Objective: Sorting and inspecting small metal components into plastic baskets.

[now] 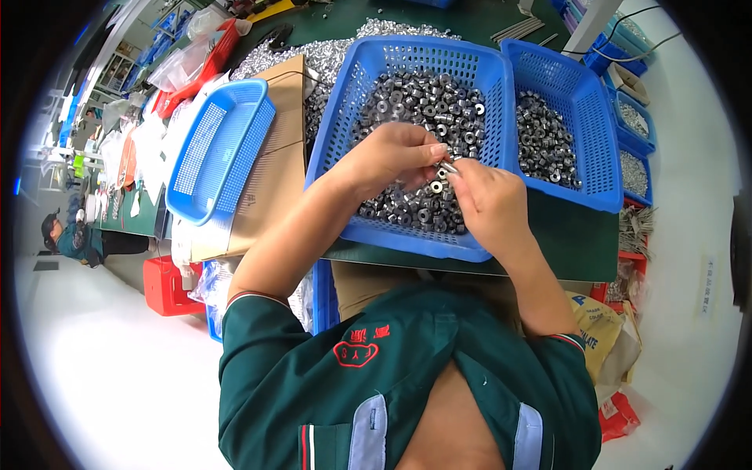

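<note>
Both my hands meet above a large blue perforated basket point(333, 141) filled with small ring-shaped metal parts point(419, 102). A short, shiny metal pin point(448, 167) sticks out between the thumb and fingers of my right hand point(493, 200). My left hand point(395, 157) is closed in a pinch, its fingertips right beside the pin's far end. Whatever those fingers hold is hidden behind the thumb.
To the right, a second blue basket point(580, 94) holds more metal rings. A lighter blue basket point(221, 149) lies on cardboard point(274, 172) at left. Silvery parts point(301, 59) are heaped behind, with thin rods point(517, 30) at the back. Another person point(82, 239) is far left.
</note>
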`<action>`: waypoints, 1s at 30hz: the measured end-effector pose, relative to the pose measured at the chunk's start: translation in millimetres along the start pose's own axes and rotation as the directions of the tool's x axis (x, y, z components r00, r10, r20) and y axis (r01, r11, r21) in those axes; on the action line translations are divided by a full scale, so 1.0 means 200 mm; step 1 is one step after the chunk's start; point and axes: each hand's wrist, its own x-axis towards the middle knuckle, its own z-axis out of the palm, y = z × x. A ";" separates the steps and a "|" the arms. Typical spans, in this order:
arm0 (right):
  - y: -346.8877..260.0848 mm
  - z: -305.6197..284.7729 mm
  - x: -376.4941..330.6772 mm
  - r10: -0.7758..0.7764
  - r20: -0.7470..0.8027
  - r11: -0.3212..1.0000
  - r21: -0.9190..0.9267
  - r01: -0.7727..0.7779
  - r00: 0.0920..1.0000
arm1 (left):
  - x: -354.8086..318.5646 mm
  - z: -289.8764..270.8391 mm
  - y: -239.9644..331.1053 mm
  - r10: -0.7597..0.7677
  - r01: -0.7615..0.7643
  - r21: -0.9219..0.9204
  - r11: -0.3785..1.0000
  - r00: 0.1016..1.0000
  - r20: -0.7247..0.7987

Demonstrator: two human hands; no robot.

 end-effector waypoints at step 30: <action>0.02 -0.01 -0.01 0.217 0.077 0.928 0.294 -0.230 0.973 | 0.10 0.01 -0.16 0.135 -0.061 0.994 -0.089 0.988 0.072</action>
